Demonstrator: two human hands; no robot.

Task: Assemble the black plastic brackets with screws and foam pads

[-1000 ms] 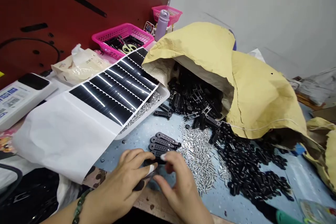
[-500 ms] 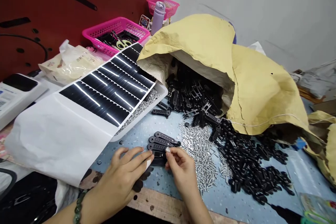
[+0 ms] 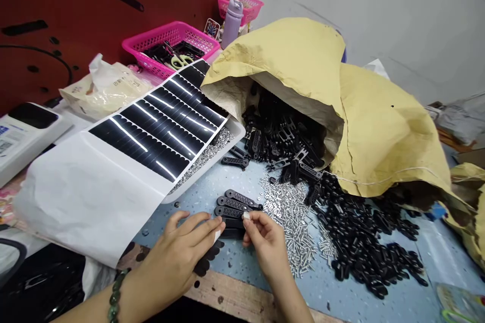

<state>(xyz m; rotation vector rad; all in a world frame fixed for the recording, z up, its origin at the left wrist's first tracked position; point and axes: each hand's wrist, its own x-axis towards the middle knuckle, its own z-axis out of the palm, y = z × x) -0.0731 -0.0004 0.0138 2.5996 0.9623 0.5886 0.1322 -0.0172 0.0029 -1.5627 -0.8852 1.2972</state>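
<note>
Head view: left hand (image 3: 180, 252) and right hand (image 3: 265, 245) angle toward black brackets (image 3: 232, 210).

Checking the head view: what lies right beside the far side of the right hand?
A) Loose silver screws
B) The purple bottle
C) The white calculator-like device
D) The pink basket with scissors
A: the loose silver screws lie spread on the blue work surface just beyond the right hand.
</note>
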